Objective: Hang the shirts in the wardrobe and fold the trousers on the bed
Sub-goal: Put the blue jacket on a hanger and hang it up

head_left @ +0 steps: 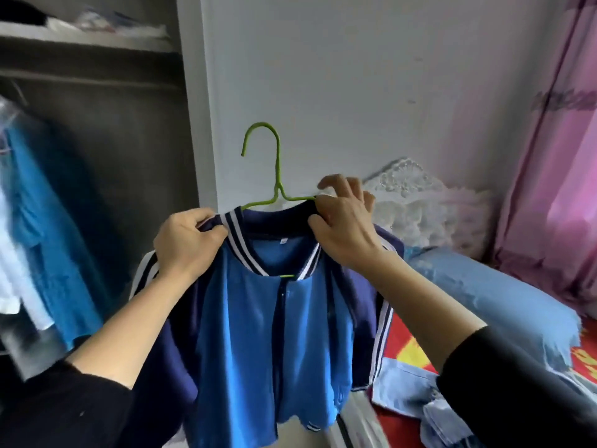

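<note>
Head view: both forearms are raised forward, and the black sleeves end below the elbows. The left hand [189,242] has its fingers curled and grips the left shoulder of the blue shirt [274,321] at the collar. The right hand [345,236] pinches the collar's right side with thumb and forefinger, the other fingers spread. The shirt hangs on a green hanger [277,169], held in the air between the open wardrobe [129,130] and the bed [405,339].
</note>
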A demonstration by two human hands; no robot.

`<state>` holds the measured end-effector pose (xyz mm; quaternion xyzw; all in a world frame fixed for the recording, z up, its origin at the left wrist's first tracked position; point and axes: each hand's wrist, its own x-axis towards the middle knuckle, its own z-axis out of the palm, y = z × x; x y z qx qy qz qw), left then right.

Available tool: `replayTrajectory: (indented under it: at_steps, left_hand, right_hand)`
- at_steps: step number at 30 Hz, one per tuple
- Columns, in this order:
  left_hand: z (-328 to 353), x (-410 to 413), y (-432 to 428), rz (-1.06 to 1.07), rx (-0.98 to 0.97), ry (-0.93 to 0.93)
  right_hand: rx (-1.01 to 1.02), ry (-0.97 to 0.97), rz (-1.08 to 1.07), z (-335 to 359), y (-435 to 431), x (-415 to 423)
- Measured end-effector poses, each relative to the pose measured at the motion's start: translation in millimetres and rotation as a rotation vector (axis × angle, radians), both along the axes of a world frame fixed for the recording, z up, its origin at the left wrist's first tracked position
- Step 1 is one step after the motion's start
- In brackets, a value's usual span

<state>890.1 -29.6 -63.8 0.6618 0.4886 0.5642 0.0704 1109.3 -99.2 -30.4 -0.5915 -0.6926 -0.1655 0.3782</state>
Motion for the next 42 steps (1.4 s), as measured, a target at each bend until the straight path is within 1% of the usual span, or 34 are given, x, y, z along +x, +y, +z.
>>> replayTrajectory:
  at_steps: [2, 3, 5, 8, 9, 11, 13, 15, 18, 20, 22, 24, 27, 28, 30, 33, 35, 36, 38, 40, 42]
  left_hand:
    - [3.7, -24.4, 16.2, -0.009, 0.011, -0.042]
    - [4.2, -35.6, 24.4, -0.007, 0.013, -0.057]
    - [3.6, -57.2, 40.6, 0.034, 0.007, -0.071]
    - [-1.0, -86.7, 64.7, 0.089, 0.0, -0.086]
    - [-2.9, -95.6, 73.5, 0.105, -0.002, -0.074]
    - [-5.7, -110.9, 92.1, 0.118, 0.002, -0.015]
    - [-6.0, -126.8, 115.3, 0.138, -0.011, 0.049]
    - [-5.7, -146.4, 144.9, 0.183, -0.047, 0.092]
    - [-6.1, -181.8, 195.9, 0.28, -0.134, 0.112]
    - [-4.9, -201.3, 230.3, 0.302, -0.203, 0.134]
    - [-7.3, -214.3, 262.3, 0.288, -0.222, 0.133]
    - [-10.1, -230.0, 299.0, 0.283, -0.216, 0.109]
    - [-15.7, -235.4, 326.4, 0.246, -0.241, 0.093]
    - [-17.0, -238.4, 339.4, 0.229, -0.267, 0.091]
    - [-16.4, -244.9, 367.5, 0.236, -0.301, 0.095]
    - [-14.3, -260.2, 415.1, 0.273, -0.297, 0.13]
    - [-9.4, -269.9, 444.1, 0.274, -0.412, 0.113]
    - [-4.9, -274.2, 457.3, 0.243, -0.473, 0.084]
    - [4.5, -283.6, 484.7, 0.146, -0.491, 0.066]
    - [15.2, -296.9, 512.8, 0.059, -0.464, 0.105]
    - [27.8, -314.7, 539.8, 0.005, -0.462, 0.19]
  right_hand:
    - [-0.025, 0.074, 0.162, 8.9, 26.6, -21.6]
    - [-0.045, 0.067, 0.195, 12.6, 41.1, -32.1]
    - [-0.061, -0.053, 0.203, 18.6, 68.4, -55.5]
    - [0.044, -0.195, 0.187, 19.9, 110.3, -87.7]
    - [0.059, -0.192, 0.173, 19.3, 125.6, -97.1]
    - [0.023, -0.13, 0.159, 20.2, 157.4, -114.4]
    - [-0.024, -0.145, 0.154, 22.9, 189.6, -127.1]
    - [-0.03, -0.125, 0.161, 24.3, 220.4, -135.2]
    - [-0.04, -0.03, 0.189, 29.8, 265.8, -150.9]
    - [-0.115, 0.001, 0.224, 33.9, 298.1, -169.7]
    - [-0.22, 0.006, 0.302, 37.8, 329.6, -187.4]
    - [-0.325, 0.013, 0.431, 43.3, 364.2, -207.2]
    - [-0.588, 0.05, 0.654, 45.0, 378.4, -217.7]
    - [-0.642, 0.062, 0.687, 43.9, 387.2, -223.5]
    - [-0.637, 0.091, 0.671, 42.7, 406.1, -236.4]
    - [-0.543, 0.183, 0.596, 43.8, 440.0, -255.3]
    - [-0.499, 0.219, 0.549, 45.7, 460.4, -272.7]
    - [-0.479, 0.237, 0.523, 46.5, 471.8, -282.4]
    - [-0.435, 0.267, 0.467, 47.6, 495.5, -303.6]
    - [-0.397, 0.279, 0.408, 48.6, 522.1, -327.5]
    - [-0.376, 0.305, 0.344, 51.8, 549.4, -350.7]
